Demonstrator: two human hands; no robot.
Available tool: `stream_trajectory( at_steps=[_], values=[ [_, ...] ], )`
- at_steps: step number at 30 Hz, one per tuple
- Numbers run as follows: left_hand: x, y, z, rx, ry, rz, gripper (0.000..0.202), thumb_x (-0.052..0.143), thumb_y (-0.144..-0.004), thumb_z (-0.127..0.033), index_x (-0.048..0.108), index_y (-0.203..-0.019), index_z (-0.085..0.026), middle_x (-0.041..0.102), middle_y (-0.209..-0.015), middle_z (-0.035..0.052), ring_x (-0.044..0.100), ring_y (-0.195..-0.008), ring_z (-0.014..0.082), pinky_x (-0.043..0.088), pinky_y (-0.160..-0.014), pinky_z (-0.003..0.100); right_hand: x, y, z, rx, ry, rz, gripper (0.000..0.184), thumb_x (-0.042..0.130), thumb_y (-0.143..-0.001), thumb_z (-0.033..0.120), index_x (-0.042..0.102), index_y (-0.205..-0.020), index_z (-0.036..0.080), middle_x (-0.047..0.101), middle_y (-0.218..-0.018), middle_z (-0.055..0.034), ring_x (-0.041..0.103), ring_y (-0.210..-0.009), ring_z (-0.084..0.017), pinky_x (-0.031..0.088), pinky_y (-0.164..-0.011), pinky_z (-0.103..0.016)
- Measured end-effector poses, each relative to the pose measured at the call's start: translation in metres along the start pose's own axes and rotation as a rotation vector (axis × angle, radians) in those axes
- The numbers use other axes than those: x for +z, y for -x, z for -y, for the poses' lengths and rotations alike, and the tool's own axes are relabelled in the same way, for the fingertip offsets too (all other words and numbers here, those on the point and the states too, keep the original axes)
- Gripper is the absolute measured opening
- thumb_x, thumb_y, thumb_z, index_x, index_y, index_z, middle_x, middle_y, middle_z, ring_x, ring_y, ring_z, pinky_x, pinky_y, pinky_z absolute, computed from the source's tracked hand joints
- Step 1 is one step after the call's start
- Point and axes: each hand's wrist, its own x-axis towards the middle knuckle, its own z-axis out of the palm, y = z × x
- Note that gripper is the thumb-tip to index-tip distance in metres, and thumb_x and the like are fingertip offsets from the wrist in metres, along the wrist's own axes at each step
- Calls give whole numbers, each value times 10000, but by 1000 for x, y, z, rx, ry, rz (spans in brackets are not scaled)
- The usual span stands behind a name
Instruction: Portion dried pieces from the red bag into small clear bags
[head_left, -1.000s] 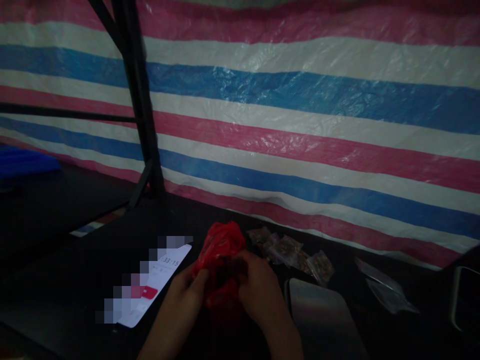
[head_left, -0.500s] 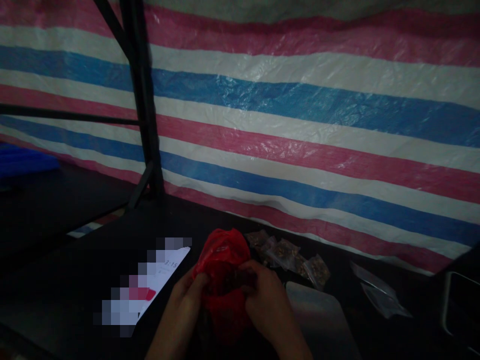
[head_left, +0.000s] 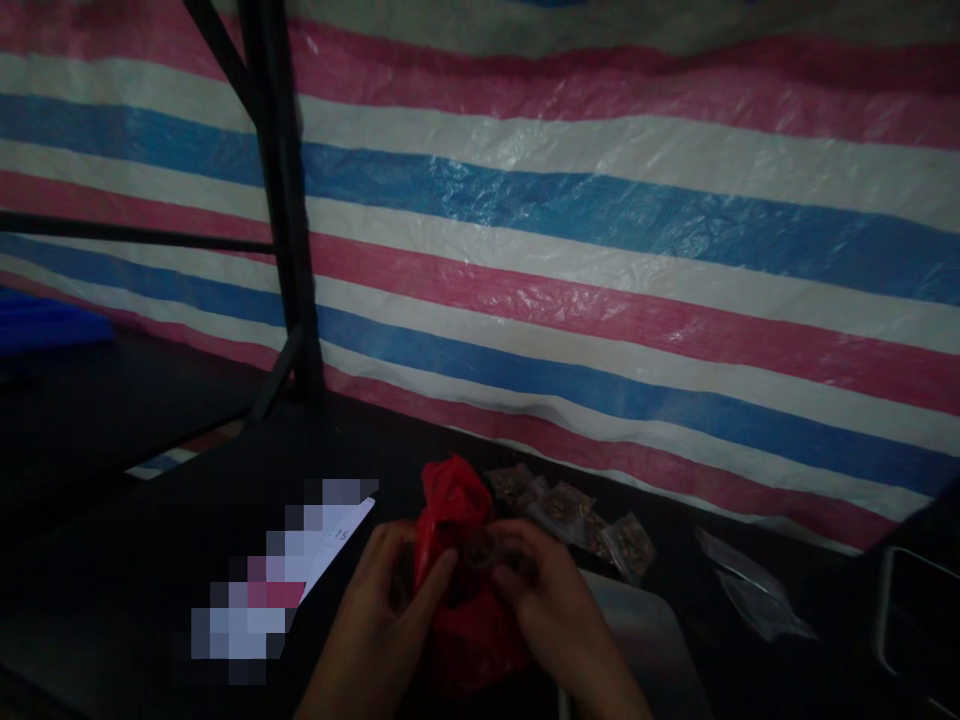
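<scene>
A crumpled red plastic bag (head_left: 455,500) lies between my two hands, its mouth gathered and dark inside. My left hand (head_left: 394,600) is closed on the left side of the bag, the thumb laid along its edge. Between the thumb and fingers of my right hand (head_left: 544,590) is a small round clear piece (head_left: 480,549), held at the bag's opening; its kind is too dim to make out. Just beyond the right hand lie several small clear packets (head_left: 564,508) filled with brown bits.
A grey flat plate-like object (head_left: 645,630) lies under my right forearm. Flat clear bags (head_left: 761,595) rest farther right, near a pale-rimmed dark object (head_left: 889,610). To the left is a lit, partly blurred screen (head_left: 341,545). A black metal post (head_left: 289,220) stands before a striped tarp (head_left: 600,230).
My right hand has brought the small round clear piece into view at the bag's mouth. The bag has been squeezed narrower, and my left thumb has shifted right across it.
</scene>
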Motion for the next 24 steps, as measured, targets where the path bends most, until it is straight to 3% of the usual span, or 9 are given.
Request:
stream_trajectory(
  at_steps=[4, 9, 13, 18, 21, 24],
  values=[
    [-1, 2, -5, 59, 57, -42, 266, 739, -807, -491, 729, -925, -252, 735, -1029, 69, 703, -979, 292, 574, -842, 385, -3, 6, 12, -30, -70, 55, 349, 563, -866, 118, 737, -1144, 235, 790, -1155, -55, 727, -1143, -238, 520, -1052, -387],
    [-4, 4, -12, -54, 221, -1, 381, 811, -657, -358, 722, -1013, -257, 785, -1036, 50, 734, -1022, 308, 590, -888, 400, -5, 14, 27, -27, -66, 58, 313, 594, -875, 170, 751, -1124, 276, 785, -1156, -40, 731, -1091, -241, 550, -1008, -383],
    [-3, 5, -12, -130, 334, 17, 494, 819, -581, -258, 689, -1058, -249, 789, -1027, 42, 737, -1085, 315, 594, -936, 404, -5, 16, 30, -21, -101, 90, 266, 633, -905, 238, 756, -1137, 280, 789, -1213, -54, 727, -1170, -258, 562, -1019, -392],
    [-1, 6, -8, -133, 402, -1, 541, 837, -572, -253, 659, -1082, -254, 782, -1047, 42, 752, -1081, 314, 610, -948, 411, 6, 14, 30, -52, 8, 132, 341, 613, -869, 153, 756, -1152, 280, 790, -1203, -31, 732, -1141, -234, 553, -1010, -360],
    [-2, 8, -7, -123, 404, 19, 518, 827, -621, -272, 642, -1104, -259, 771, -1051, 42, 764, -1044, 305, 632, -896, 401, 16, 13, 32, -37, 170, 72, 431, 609, -808, 90, 752, -1163, 289, 779, -1190, -29, 726, -1115, -239, 543, -991, -365],
    [-4, 8, -5, -111, 403, 51, 563, 804, -636, -254, 612, -1165, -263, 757, -1161, 66, 757, -1109, 308, 634, -939, 410, 25, 12, 35, -51, 291, 21, 480, 594, -761, 40, 760, -1131, 296, 761, -1188, -29, 710, -1125, -242, 516, -1012, -375]
  ],
)
